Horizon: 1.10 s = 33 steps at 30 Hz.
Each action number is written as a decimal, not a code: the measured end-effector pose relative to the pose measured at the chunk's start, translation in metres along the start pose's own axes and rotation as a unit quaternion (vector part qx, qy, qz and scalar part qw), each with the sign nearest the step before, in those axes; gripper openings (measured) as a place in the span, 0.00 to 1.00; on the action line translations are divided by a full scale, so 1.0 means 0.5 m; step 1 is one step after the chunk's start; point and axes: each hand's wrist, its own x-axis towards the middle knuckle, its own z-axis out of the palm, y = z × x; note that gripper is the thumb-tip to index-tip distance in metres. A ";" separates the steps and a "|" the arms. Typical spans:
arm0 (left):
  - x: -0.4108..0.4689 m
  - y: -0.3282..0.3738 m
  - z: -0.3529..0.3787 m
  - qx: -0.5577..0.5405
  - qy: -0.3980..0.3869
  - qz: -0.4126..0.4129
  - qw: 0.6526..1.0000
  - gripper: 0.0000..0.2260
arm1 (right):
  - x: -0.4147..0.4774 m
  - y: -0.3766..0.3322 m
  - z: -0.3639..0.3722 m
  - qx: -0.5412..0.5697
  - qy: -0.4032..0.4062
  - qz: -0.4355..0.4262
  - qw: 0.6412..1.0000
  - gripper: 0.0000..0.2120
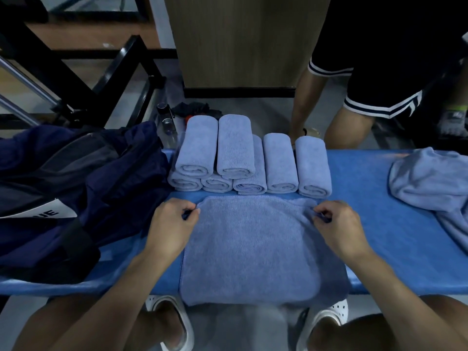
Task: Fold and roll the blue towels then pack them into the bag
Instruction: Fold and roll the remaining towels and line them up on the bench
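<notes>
A blue towel [253, 249] lies folded flat across the blue bench [395, 224], its near edge hanging over the front. My left hand [172, 224] pinches its far left corner. My right hand [336, 224] pinches its far right corner. Beyond the towel, several rolled blue towels [249, 158] are stacked in two layers. A dark navy bag [76, 188] lies slumped on the bench's left end. A loose crumpled blue towel [430, 183] sits at the right end.
A second person's bare legs in black shorts [379, 72] stand behind the bench at the right. A clear bottle [167, 122] and dark items lie on the floor behind the rolls. A wooden cabinet [240, 41] and black metal frames [88, 59] stand further back.
</notes>
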 end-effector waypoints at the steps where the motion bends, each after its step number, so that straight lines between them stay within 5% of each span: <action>1: 0.000 0.001 -0.001 -0.003 -0.001 -0.006 1.000 0.05 | -0.001 -0.002 -0.001 -0.004 -0.004 0.004 1.000 0.04; 7: -0.004 0.013 -0.004 -0.043 0.018 -0.022 0.999 0.07 | -0.003 0.003 -0.011 -0.030 -0.005 0.018 0.999 0.05; 17: -0.016 0.023 -0.031 -0.153 0.000 -0.070 0.986 0.07 | -0.005 0.031 -0.030 0.184 -0.053 0.118 0.974 0.10; 26: -0.050 0.051 -0.097 -0.264 0.004 -0.066 0.962 0.11 | -0.056 0.032 -0.103 0.171 -0.098 0.086 0.977 0.14; 33: -0.071 0.114 -0.166 -0.283 0.039 -0.043 0.957 0.04 | -0.085 -0.051 -0.203 0.270 -0.018 0.024 0.962 0.10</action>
